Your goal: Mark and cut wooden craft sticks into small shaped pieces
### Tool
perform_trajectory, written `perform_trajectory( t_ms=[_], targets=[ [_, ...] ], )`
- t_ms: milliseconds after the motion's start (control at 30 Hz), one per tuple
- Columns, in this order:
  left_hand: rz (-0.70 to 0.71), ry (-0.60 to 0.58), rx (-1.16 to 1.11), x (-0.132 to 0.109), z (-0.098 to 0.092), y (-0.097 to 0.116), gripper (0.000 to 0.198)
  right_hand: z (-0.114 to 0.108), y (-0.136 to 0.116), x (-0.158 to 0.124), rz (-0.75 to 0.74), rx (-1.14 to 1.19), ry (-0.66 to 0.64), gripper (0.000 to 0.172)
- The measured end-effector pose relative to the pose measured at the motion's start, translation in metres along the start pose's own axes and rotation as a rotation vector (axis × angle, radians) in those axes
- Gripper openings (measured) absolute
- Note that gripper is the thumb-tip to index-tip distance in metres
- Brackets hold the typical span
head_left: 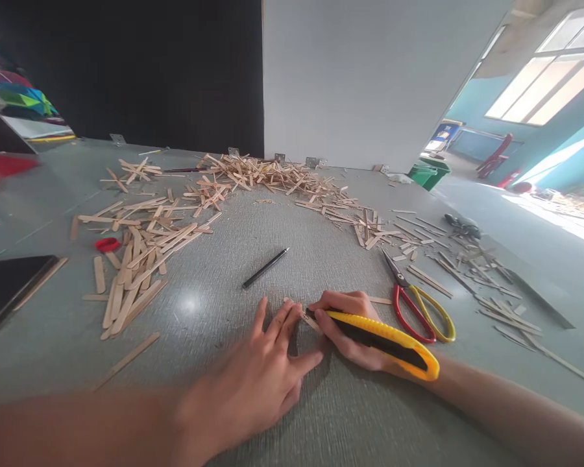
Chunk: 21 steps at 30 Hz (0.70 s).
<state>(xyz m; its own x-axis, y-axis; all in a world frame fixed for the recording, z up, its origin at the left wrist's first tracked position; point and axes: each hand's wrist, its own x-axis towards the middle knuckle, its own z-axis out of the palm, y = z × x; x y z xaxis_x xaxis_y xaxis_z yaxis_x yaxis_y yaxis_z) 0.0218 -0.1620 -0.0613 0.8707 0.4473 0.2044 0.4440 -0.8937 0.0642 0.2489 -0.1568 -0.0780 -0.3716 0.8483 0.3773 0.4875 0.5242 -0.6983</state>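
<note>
My right hand [346,324] is closed round a yellow and black utility knife [387,338], its tip pointing left onto a small wooden stick [307,319] lying on the grey table [321,259]. My left hand [265,370] lies flat with fingers spread, its fingertips pressing that stick down just left of the blade. Most of the stick is hidden under the fingers.
Red and yellow scissors [416,305] lie just right of my right hand. A black pen [265,268] lies beyond my hands. Piles of wooden sticks [141,253] spread left, at the back and right. A dark tablet [4,285] sits at the left edge, a red ring [108,244] nearby.
</note>
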Motion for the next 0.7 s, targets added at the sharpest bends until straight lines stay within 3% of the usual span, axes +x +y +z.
perform_trajectory(
  t_ms=[267, 533, 700],
  targets=[
    [0.013, -0.046, 0.026, 0.0018, 0.0004, 0.0003, 0.026, -0.0002, -0.0017, -0.0004, 0.006, -0.003, 0.0, 0.023],
    [0.033, -0.095, 0.099, 0.0006, -0.0006, 0.0012, 0.042, 0.0001, -0.0041, -0.0023, 0.034, 0.008, -0.016, 0.023],
    [0.021, -0.112, 0.075, -0.0002, -0.0006, 0.0008, 0.032, -0.001, -0.0039, -0.0017, 0.022, 0.023, -0.018, 0.023]
  ],
)
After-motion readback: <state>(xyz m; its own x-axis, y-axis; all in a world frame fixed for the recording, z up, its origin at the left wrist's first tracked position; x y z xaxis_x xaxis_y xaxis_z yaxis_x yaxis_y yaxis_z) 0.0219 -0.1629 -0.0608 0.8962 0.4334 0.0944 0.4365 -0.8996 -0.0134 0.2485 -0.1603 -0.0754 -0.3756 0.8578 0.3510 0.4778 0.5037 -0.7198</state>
